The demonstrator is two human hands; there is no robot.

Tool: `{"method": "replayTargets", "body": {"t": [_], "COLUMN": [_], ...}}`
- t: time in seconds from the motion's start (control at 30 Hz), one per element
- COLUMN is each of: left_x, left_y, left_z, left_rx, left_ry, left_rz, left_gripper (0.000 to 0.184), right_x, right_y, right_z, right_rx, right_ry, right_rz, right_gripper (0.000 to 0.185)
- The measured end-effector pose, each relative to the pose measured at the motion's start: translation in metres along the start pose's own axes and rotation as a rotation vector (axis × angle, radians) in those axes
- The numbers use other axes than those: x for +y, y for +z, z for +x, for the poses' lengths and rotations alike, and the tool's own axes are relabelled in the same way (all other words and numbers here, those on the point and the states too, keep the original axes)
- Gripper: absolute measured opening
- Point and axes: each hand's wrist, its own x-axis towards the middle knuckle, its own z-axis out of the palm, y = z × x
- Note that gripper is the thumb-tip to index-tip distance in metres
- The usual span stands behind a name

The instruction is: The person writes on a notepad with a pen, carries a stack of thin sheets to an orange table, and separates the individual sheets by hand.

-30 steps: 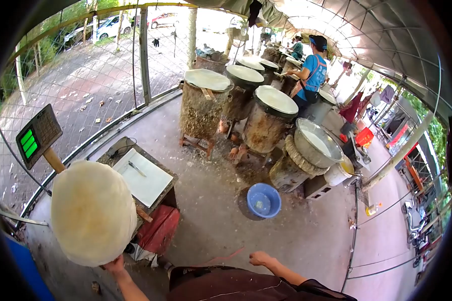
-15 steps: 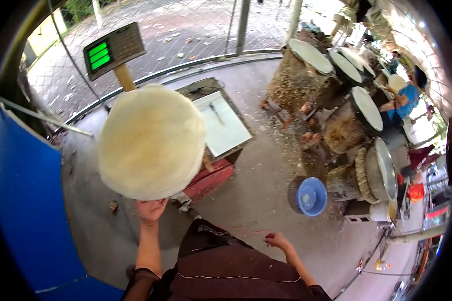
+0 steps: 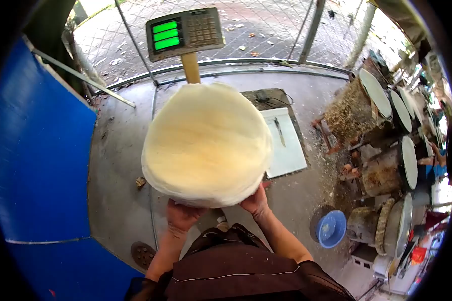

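Note:
A thick stack of thin, round, pale flatbreads (image 3: 206, 145) is held in front of me, in the middle of the head view. My left hand (image 3: 184, 214) grips its near edge from below, fingers hidden under the stack. At the near right edge, my right hand (image 3: 256, 201) also holds it, with the fingers partly hidden underneath. Behind the stack stands a weighing scale with a green-lit display (image 3: 165, 35) on a yellow post. A white notebook (image 3: 286, 150) with a pen (image 3: 279, 131) on it lies just right of the stack.
A blue panel (image 3: 40, 150) borders the left side. On the right stand several round griddles (image 3: 410, 163) on drum-like stoves, with a blue basin (image 3: 331, 229) on the floor before them. A wire fence (image 3: 266, 30) runs across the back. A person's arm shows at far right.
My right hand has come from hanging free at my side to the stack's near right edge. My view has turned left, so the scale and notebook appear further right.

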Motion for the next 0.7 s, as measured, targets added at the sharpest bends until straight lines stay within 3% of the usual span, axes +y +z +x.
{"method": "replayTargets", "body": {"t": [0.03,0.1,0.2,0.3,0.4,0.5,0.53,0.63,0.7], "left_x": [0.002,0.002,0.018,0.037,0.06,0.062,0.064,0.057,0.062], "left_y": [0.004,0.019,0.007,-0.016,-0.029,-0.021,-0.021,-0.003,-0.014], "left_z": [0.001,0.003,0.004,0.004,0.009,0.011,0.016,0.019,0.018], "left_rx": [0.042,0.122,-0.014,0.221,0.189,0.156,0.063,0.112,0.189], "left_ry": [0.008,0.016,-0.041,0.119,0.36,0.452,0.451,0.499,0.513], "left_rz": [0.036,0.094,0.203,0.116,0.443,0.686,0.64,0.637,0.644], "left_gripper": [0.058,0.055,0.054,0.052,0.05,0.051,0.051,0.053,0.053], "right_x": [0.002,-0.001,-0.009,-0.013,-0.023,-0.04,-0.042,-0.042,-0.049], "right_y": [0.006,0.013,0.016,0.053,0.066,0.058,0.061,0.08,0.079], "right_z": [0.003,0.004,0.002,-0.003,0.004,0.013,0.012,0.017,0.019], "right_rx": [0.199,0.205,0.271,0.334,0.311,0.268,0.303,0.291,0.344], "right_ry": [-0.192,-0.156,-0.179,-0.142,-0.169,-0.241,-0.225,-0.22,-0.227], "right_rz": [-0.292,-0.183,-0.232,-0.198,-0.235,-0.335,-0.292,-0.288,-0.474], "right_gripper": [0.062,0.063,0.074,0.079,0.09,0.088,0.087,0.084,0.076]}}
